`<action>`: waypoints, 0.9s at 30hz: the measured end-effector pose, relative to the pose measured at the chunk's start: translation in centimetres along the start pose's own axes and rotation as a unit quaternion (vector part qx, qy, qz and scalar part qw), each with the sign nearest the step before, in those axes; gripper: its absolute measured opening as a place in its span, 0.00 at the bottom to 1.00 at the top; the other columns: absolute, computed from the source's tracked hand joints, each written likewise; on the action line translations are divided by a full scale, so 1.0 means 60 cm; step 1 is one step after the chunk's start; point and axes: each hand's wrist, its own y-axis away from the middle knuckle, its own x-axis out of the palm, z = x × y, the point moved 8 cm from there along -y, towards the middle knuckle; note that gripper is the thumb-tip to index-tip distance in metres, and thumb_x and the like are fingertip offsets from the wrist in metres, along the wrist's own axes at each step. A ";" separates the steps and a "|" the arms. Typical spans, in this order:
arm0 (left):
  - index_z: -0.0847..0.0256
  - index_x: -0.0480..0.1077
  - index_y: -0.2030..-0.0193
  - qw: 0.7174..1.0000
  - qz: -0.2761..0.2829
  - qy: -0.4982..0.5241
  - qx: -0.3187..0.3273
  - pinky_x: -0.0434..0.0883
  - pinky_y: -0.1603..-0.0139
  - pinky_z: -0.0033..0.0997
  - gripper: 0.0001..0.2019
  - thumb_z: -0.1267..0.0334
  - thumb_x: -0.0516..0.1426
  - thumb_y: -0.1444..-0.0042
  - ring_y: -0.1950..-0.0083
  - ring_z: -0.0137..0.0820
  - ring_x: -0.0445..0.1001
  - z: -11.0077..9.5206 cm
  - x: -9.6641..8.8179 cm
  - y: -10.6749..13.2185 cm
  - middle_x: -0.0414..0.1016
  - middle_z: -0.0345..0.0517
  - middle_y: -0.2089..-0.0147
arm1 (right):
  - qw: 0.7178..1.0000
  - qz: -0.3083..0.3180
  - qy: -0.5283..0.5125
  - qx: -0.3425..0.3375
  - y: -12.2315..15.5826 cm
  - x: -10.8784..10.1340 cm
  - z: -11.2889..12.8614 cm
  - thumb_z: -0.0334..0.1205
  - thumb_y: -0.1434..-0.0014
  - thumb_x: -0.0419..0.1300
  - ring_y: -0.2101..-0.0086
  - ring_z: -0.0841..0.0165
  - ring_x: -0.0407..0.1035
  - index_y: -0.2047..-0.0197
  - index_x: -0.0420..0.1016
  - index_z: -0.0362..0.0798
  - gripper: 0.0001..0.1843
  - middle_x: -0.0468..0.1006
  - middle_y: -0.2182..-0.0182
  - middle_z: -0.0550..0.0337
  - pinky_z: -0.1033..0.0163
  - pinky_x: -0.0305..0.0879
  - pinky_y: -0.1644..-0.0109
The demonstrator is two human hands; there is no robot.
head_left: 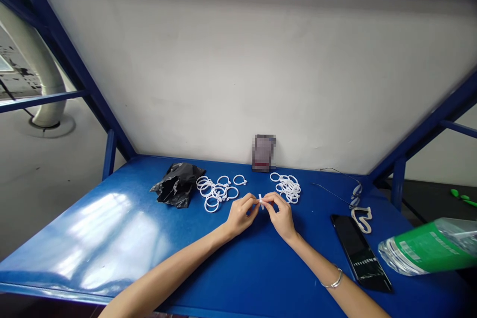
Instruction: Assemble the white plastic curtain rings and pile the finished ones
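Note:
My left hand (242,214) and my right hand (282,216) meet over the middle of the blue table (112,228). Between their pinched fingertips they hold one small white plastic ring (261,201), seen edge-on. A loose pile of white rings (216,190) lies just beyond my left hand. A tighter heap of white rings (286,187) lies just beyond my right hand. A silver bracelet sits on my right wrist.
A crumpled black plastic bag (178,184) lies left of the rings. A black phone (359,252), a white cable (362,218) and a clear bottle with a green label (428,247) are at the right. A small card (264,153) leans against the white back wall.

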 end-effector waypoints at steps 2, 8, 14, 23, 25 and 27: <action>0.62 0.66 0.64 1.000 0.000 0.001 0.000 0.63 0.75 0.19 0.04 0.71 0.52 0.39 0.76 0.21 0.65 0.000 0.000 0.000 0.70 0.41 0.69 | 1.000 0.000 0.001 0.002 0.001 0.000 -0.001 0.35 0.37 0.56 0.69 0.67 0.70 0.67 0.71 0.49 0.07 0.75 0.68 0.58 0.62 0.68 0.65; 0.62 0.66 0.63 1.000 0.001 0.000 -0.004 0.63 0.75 0.20 0.04 0.70 0.52 0.39 0.75 0.21 0.65 -0.001 -0.002 -0.001 0.70 0.41 0.69 | 1.000 0.001 0.005 0.004 0.003 0.000 -0.003 0.35 0.37 0.56 0.70 0.68 0.70 0.66 0.71 0.49 0.06 0.75 0.68 0.58 0.63 0.68 0.65; 0.61 0.67 0.63 1.000 0.001 0.012 -0.015 0.64 0.74 0.20 0.05 0.68 0.51 0.38 0.74 0.23 0.66 0.001 -0.004 -0.005 0.70 0.42 0.69 | 1.000 -0.002 0.011 -0.001 0.000 -0.001 0.002 0.35 0.37 0.56 0.71 0.69 0.69 0.66 0.70 0.49 0.05 0.74 0.68 0.59 0.63 0.68 0.66; 0.61 0.67 0.61 0.982 0.118 0.090 -0.118 0.65 0.72 0.22 0.07 0.61 0.51 0.38 0.73 0.23 0.65 0.015 0.025 0.000 0.70 0.43 0.65 | 0.999 -0.026 0.029 -0.015 0.000 -0.008 0.008 0.35 0.37 0.55 0.61 0.65 0.70 0.63 0.69 0.49 0.03 0.73 0.62 0.54 0.62 0.69 0.65; 0.61 0.67 0.60 0.981 0.139 0.087 -0.105 0.65 0.72 0.22 0.07 0.61 0.51 0.38 0.73 0.23 0.66 0.012 0.032 0.002 0.70 0.44 0.64 | 0.999 -0.024 0.037 -0.015 0.000 -0.007 0.008 0.36 0.37 0.54 0.58 0.63 0.69 0.62 0.68 0.49 0.03 0.73 0.60 0.52 0.61 0.69 0.63; 0.61 0.67 0.60 0.982 0.139 0.082 -0.099 0.65 0.72 0.23 0.08 0.63 0.49 0.37 0.73 0.23 0.66 0.011 0.033 0.002 0.70 0.45 0.63 | 0.999 -0.012 0.046 -0.014 0.000 -0.004 0.008 0.36 0.36 0.53 0.56 0.62 0.69 0.61 0.67 0.49 0.03 0.73 0.57 0.51 0.58 0.69 0.59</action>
